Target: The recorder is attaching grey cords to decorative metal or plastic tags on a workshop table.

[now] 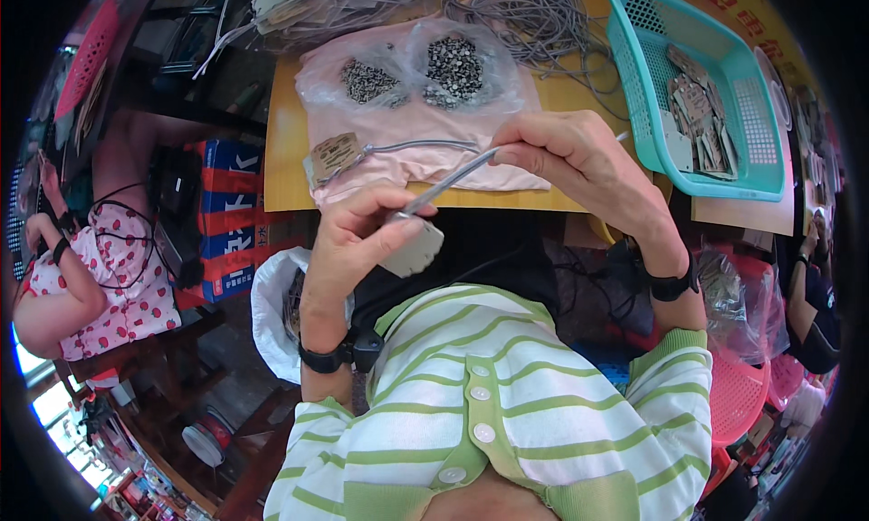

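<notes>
Grey cord (448, 182) pulled taut between both hands above the lap; left hand (358, 240) pinched shut on the pale cardboard tag (412, 248), right hand (570, 159) clamped on the cord's far end; looks like threading in progress; next, a steady pull through, I'd judge; finished tag (333, 153) lies on pink cloth (398, 163) beyond.

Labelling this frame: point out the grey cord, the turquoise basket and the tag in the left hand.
grey cord (453, 179), head view, midway along the taut stretch.
turquoise basket (634, 86), head view, its near perforated wall.
tag (415, 249), head view, its pale face below the left hand's thumb.
</notes>
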{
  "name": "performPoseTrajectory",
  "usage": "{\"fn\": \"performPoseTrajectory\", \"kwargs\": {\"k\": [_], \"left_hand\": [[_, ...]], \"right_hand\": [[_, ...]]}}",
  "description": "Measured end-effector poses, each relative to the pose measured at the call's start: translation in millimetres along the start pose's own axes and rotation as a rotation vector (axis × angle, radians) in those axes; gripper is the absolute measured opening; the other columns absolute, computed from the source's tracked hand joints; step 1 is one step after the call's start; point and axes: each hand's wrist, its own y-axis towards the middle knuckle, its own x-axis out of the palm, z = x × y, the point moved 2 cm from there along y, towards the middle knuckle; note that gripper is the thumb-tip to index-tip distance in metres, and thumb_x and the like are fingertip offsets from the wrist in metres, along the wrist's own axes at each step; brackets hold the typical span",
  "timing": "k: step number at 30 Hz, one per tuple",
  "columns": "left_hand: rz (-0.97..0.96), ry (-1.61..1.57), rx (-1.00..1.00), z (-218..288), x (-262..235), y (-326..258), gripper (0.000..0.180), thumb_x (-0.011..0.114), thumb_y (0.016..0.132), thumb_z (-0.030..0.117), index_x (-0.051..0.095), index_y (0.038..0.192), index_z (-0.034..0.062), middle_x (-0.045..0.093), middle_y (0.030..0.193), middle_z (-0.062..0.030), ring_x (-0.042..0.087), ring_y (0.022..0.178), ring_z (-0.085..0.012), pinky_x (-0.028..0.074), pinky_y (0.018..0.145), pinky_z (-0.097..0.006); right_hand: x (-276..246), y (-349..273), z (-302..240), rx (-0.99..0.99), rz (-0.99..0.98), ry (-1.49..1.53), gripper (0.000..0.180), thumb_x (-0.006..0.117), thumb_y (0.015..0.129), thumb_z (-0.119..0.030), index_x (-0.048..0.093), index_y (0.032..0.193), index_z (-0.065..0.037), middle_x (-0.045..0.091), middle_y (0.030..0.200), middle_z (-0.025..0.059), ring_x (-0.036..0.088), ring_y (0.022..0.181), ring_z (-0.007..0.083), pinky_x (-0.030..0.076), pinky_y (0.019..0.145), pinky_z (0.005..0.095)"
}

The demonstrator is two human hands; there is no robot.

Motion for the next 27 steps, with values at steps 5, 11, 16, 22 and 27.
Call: {"fn": "performPoseTrajectory", "kwargs": {"k": [5,11,16,22,27], "left_hand": [[-0.196,-0.208,-0.043,-12.9,-1.0,-2.5,0.012,0.064,0.087,0.014,0.061,0.092,0.003,0.06,0.087,-0.0005,0.057,0.079,-0.0063,0.046,0.071,-0.021],[-0.259,-0.199,-0.18,-14.6,12.5,-5.4,0.013,0.052,0.094,0.014,0.056,0.094,0.0019,0.062,0.111,-0.0191,0.061,0.102,-0.0215,0.046,0.092,-0.033],[-0.299,-0.364,-0.248,-21.6,11.5,-6.4,0.019,0.048,0.096,0.015,0.057,0.101,-0.0004,0.062,0.106,-0.0145,0.06,0.102,-0.0204,0.045,0.091,-0.032],[-0.338,-0.331,-0.242,-22.5,14.5,-7.0,0.025,0.045,0.098,0.019,0.058,0.096,-0.002,0.056,0.095,-0.0057,0.057,0.093,-0.0144,0.044,0.086,-0.028],[-0.397,-0.234,-0.174,-32.9,17.1,-5.1,0.031,0.042,0.1,0.024,0.057,0.092,-0.0017,0.055,0.09,-0.0047,0.055,0.086,-0.0123,0.044,0.082,-0.026]], "right_hand": [[13.7,8.0,6.7,0.086,0.084,0.156,0.012,0.059,0.088,-0.016,0.059,0.095,-0.006,0.053,0.067,0.0086,0.049,0.059,0.0186,0.04,0.056,0.0293],[15.7,8.0,12.2,0.011,0.146,0.14,0.014,0.064,0.085,-0.012,0.061,0.097,-0.008,0.056,0.068,0.0038,0.048,0.056,0.0143,0.039,0.054,0.026],[1.4,9.5,3.6,-0.033,-0.017,0.147,0.015,0.069,0.079,-0.011,0.064,0.094,-0.008,0.061,0.071,0.0036,0.052,0.058,0.015,0.042,0.055,0.0263],[-0.1,4.7,13.0,-0.154,0.012,0.047,0.013,0.07,0.077,-0.01,0.068,0.089,-0.006,0.064,0.072,0.0047,0.06,0.064,0.016,0.047,0.059,0.026],[1.1,2.5,23.4,0.013,-0.043,0.181,0.012,0.069,0.078,-0.009,0.067,0.089,-0.004,0.064,0.072,0.0046,0.059,0.064,0.0114,0.046,0.06,0.0251]]}}
